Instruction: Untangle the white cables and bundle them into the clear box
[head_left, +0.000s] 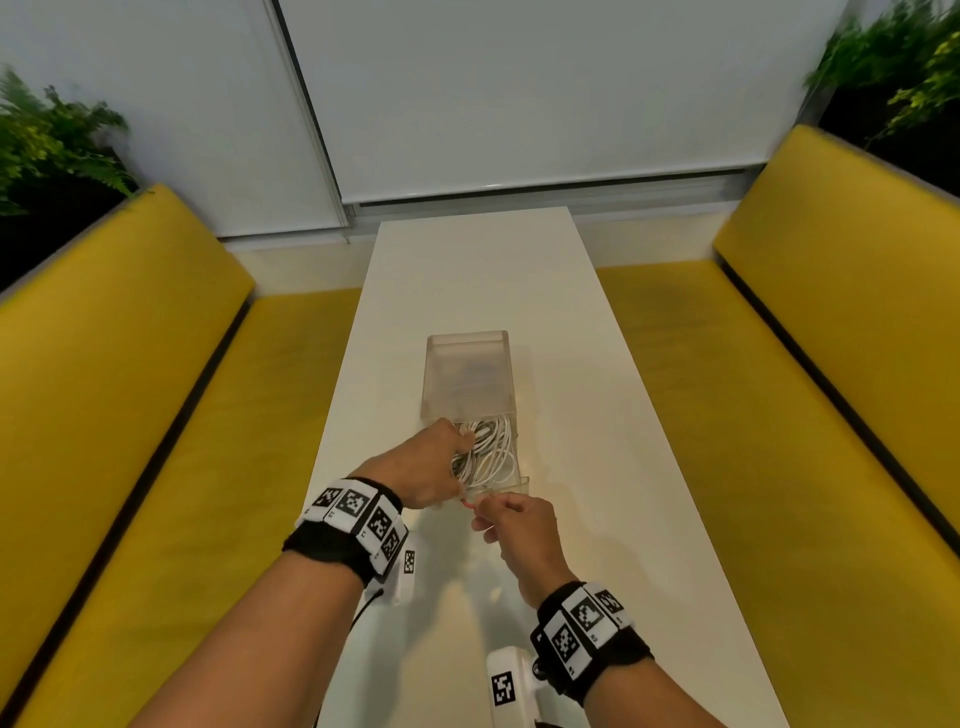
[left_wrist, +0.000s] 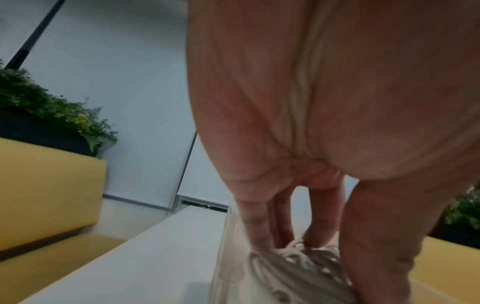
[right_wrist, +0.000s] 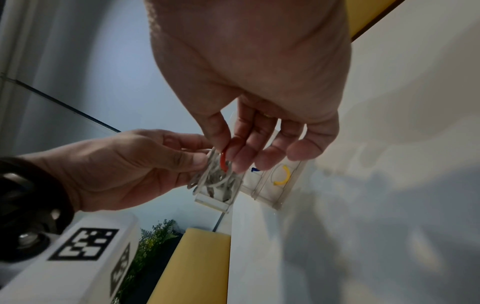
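Under our left hand (head_left: 421, 467), the white cables (head_left: 491, 449) already lie coiled inside the clear box (head_left: 467, 374), fingers pinching the smooth, glossy loops together. Just beside it, our right hand (head_left: 514, 525) pinches a thin red band (right_wrist: 223, 161). We judge only the binding remains.

Clear box (head_left: 467, 364) sits mid-tabletop (head_left: 597, 415), white cables (head_left: 493, 452) coiled in its near end. Left grip (head_left: 421, 467) is curled around the coil. Right grip (head_left: 511, 525), just short of the box, pinches a small red item (head_left: 467, 502) (too small to identify).
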